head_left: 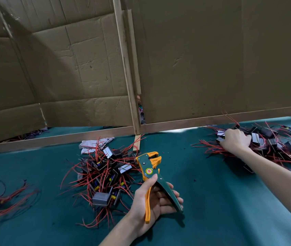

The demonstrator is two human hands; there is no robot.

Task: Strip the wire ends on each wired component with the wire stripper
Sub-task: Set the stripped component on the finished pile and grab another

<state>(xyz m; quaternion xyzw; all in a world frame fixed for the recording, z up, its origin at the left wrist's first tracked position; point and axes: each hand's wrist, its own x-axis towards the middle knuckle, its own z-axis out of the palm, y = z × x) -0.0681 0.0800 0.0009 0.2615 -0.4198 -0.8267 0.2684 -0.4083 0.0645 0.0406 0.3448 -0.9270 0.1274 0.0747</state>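
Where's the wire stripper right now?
Head view, lower centre: the wire stripper is gripped in the left hand, just right of the middle pile of wired components.

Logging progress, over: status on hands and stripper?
Left hand grips wire stripper, jaws empty. Right hand grips into right component pile. Nothing in the way.

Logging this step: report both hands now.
Left hand: holds the stripper.
Right hand: curled into right pile; grip cannot be told.
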